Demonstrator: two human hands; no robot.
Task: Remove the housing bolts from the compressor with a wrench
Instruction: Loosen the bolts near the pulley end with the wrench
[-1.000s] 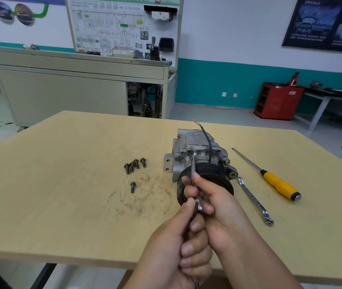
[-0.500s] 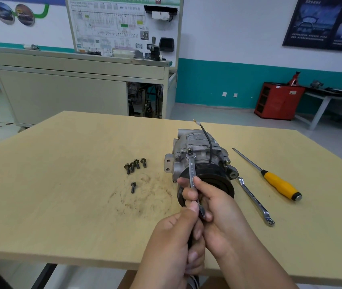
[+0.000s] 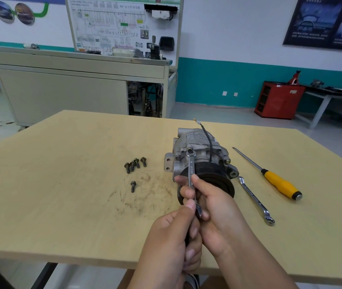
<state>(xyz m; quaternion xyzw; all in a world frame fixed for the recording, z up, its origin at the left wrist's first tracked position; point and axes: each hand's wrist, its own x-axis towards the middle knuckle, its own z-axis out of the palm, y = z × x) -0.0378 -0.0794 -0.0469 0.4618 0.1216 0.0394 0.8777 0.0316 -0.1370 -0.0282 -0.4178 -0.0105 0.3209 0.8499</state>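
The grey compressor (image 3: 199, 152) with its black pulley (image 3: 214, 176) lies on the wooden table (image 3: 61, 184), pulley toward me. A silver wrench (image 3: 191, 167) stands nearly upright, its upper end seated on a housing bolt (image 3: 190, 150) on top of the body. My right hand (image 3: 216, 207) grips the wrench shaft in front of the pulley. My left hand (image 3: 170, 245) is just below, its thumb pinching the wrench's lower end, fingers curled. Several removed bolts (image 3: 135, 163) lie in a cluster to the left, one more bolt (image 3: 132, 186) nearer me.
A second wrench (image 3: 254, 200) lies right of the compressor. Beyond it rests a screwdriver with a yellow handle (image 3: 279, 183). A black wire (image 3: 207, 140) rises from the compressor top. Dirt marks stain the table near the bolts.
The wrench has turned in my hands so its flat, lettered face now shows. My left hand has dropped slightly toward me; the compressor and bolts have not moved.
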